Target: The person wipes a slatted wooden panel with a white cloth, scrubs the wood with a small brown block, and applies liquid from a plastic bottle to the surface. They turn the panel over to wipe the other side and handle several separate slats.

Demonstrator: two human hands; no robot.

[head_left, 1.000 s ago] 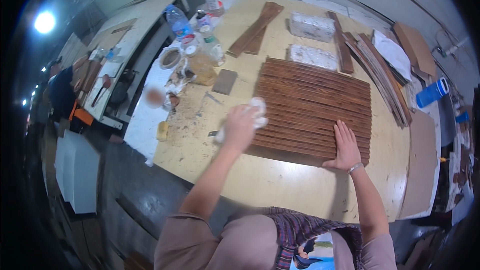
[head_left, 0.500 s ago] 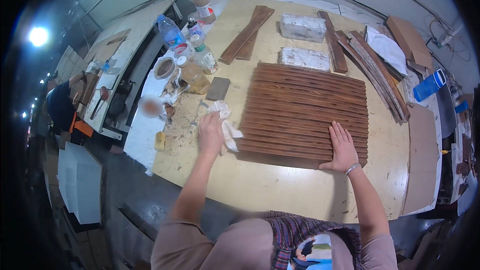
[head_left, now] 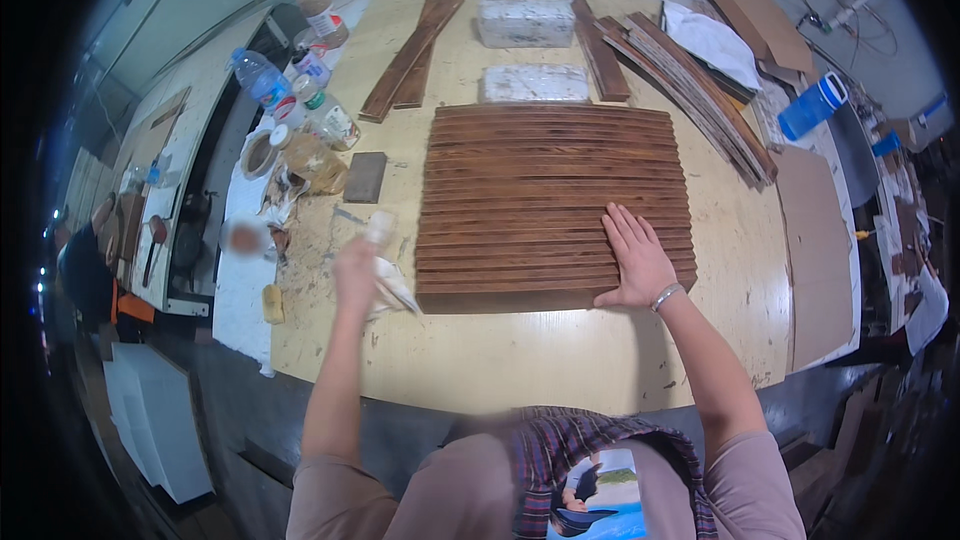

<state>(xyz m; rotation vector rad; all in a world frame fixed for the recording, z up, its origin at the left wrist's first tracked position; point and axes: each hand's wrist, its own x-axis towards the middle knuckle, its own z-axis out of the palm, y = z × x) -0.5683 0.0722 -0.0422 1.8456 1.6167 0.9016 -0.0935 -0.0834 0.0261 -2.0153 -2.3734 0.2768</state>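
A wide brown ribbed wooden panel [head_left: 540, 200] lies flat on the pale worktable. My right hand [head_left: 640, 262] rests on its lower right part, fingers spread and palm down. Just left of the panel, my left hand [head_left: 356, 275] is closed on a white cloth [head_left: 395, 285]. That hand is smeared by motion. One end of the cloth shows above the fingers, and a loose corner trails toward the panel's near left corner. Above this hand lies a flat grey block [head_left: 365, 177] on the stained tabletop.
Several bottles and jars, among them a blue-tinted bottle [head_left: 262, 78], crowd the left edge. A yellow sponge [head_left: 272, 304] lies below them. Beyond the panel are wrapped white blocks [head_left: 525, 22] and crossed wooden boards [head_left: 412, 55]. Long strips [head_left: 690, 90] and a blue bottle [head_left: 812, 105] stand right.
The whole view has shifted, so the table appears farther left. My left hand has moved slightly nearer me with the cloth, whose loose corner now hangs lower. My right hand stays on the panel.
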